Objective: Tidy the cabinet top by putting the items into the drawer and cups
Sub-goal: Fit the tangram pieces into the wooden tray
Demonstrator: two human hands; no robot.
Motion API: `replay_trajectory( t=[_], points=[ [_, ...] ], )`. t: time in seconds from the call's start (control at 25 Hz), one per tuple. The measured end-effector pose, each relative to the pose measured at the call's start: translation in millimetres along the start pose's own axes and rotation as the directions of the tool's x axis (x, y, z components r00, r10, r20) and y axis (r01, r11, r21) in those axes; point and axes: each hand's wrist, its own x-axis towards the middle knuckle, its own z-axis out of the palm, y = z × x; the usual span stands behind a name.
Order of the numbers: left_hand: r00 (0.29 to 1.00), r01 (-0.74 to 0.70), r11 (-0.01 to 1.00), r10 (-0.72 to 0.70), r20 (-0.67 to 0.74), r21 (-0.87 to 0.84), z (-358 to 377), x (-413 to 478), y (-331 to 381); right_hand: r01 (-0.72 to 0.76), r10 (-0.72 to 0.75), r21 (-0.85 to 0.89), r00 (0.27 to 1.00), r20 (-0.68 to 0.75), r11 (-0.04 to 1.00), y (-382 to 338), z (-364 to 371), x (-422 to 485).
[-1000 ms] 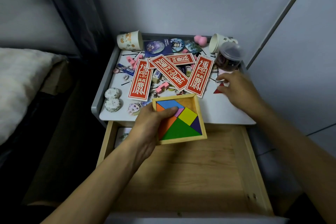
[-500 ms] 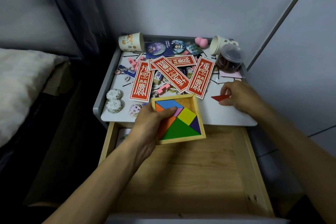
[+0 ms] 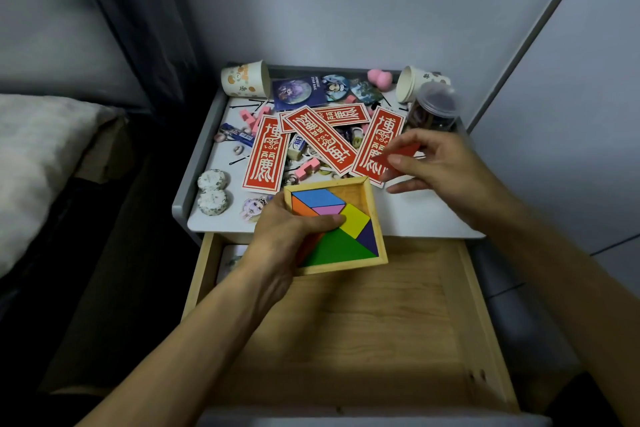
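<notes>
The red triangle (image 3: 405, 151), flat and thin, is pinched in the right hand (image 3: 440, 163) at centre right; the step looks like completing the tangram tray (image 3: 377, 218), gripped by the left hand (image 3: 294, 236) mid-frame over the open drawer (image 3: 346, 322); next, the piece probably needs turning to fit the tray's bare upper-right corner.

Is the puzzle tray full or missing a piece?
Missing one: the puzzle tray shows bare wood at its far right corner; the right hand holds a red triangle.
</notes>
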Motion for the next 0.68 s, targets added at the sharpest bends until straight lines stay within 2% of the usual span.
replay_trajectory(
  t=[0.12,0.24,0.36,0.48,0.68],
  points=[
    [1.000,-0.005,1.000,0.005,0.017,0.025,2,0,-1,0.051,-0.047,-0.058,0.996,0.072,0.997,0,6,-1],
    [1.000,-0.020,0.998,0.019,0.024,0.059,3,1,-2,0.128,-0.110,-0.218,0.990,0.090,0.968,6,11,1],
    [0.999,-0.029,0.996,0.026,0.035,0.082,2,2,-3,0.227,-0.192,-0.421,0.973,0.125,0.878,15,19,-1],
    [0.998,-0.001,0.998,-0.003,0.070,0.057,4,0,-3,0.326,-0.273,-0.544,0.945,0.179,0.773,17,23,0],
    [0.997,-0.001,0.999,-0.003,0.071,0.054,3,0,-5,0.281,-0.199,-0.592,0.959,0.202,0.755,19,26,0]
  ],
)
